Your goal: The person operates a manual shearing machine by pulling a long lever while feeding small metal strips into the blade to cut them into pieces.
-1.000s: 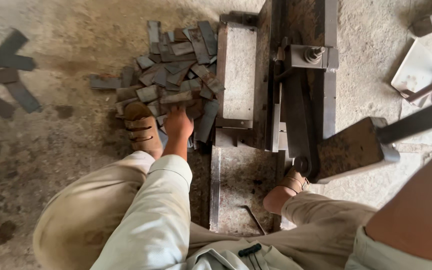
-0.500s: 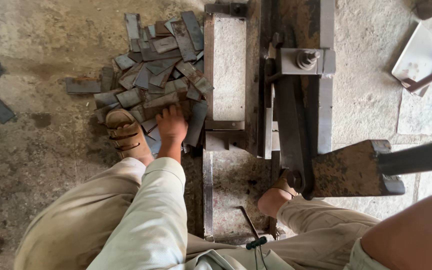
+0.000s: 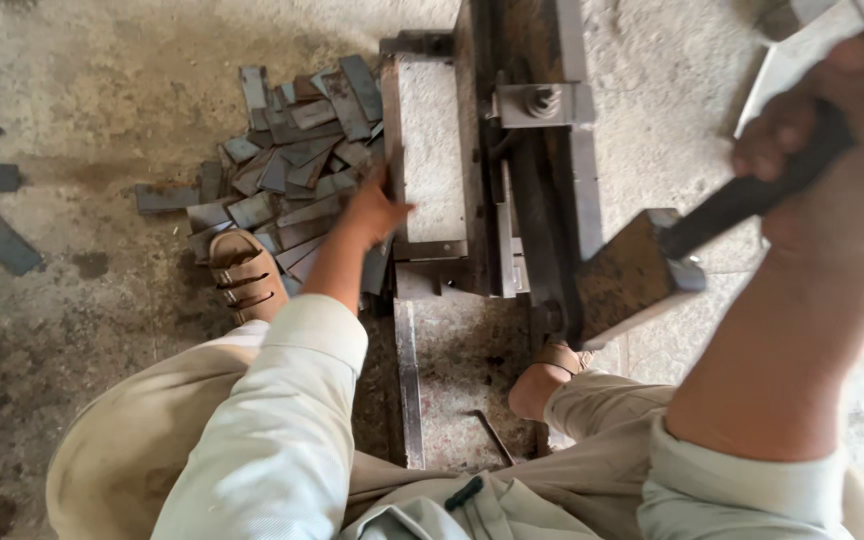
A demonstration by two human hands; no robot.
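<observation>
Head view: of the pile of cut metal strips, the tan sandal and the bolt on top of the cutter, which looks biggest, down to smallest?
1. Pile of cut metal strips
2. Tan sandal
3. Bolt

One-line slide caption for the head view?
Left hand reaches beside pile of flat grey metal pieces; right hand grips dark lever handle of floor-mounted metal shear.

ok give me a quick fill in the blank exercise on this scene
1. The right hand grips the dark ____ of the cutting machine.
2. The left hand reaches toward the pile of flat ____ pieces.
3. The foot beside that pile wears a tan ____.
4. The pile lies on the ____ of the machine, as the person sees it.

Missing words: lever; metal; sandal; left
</observation>
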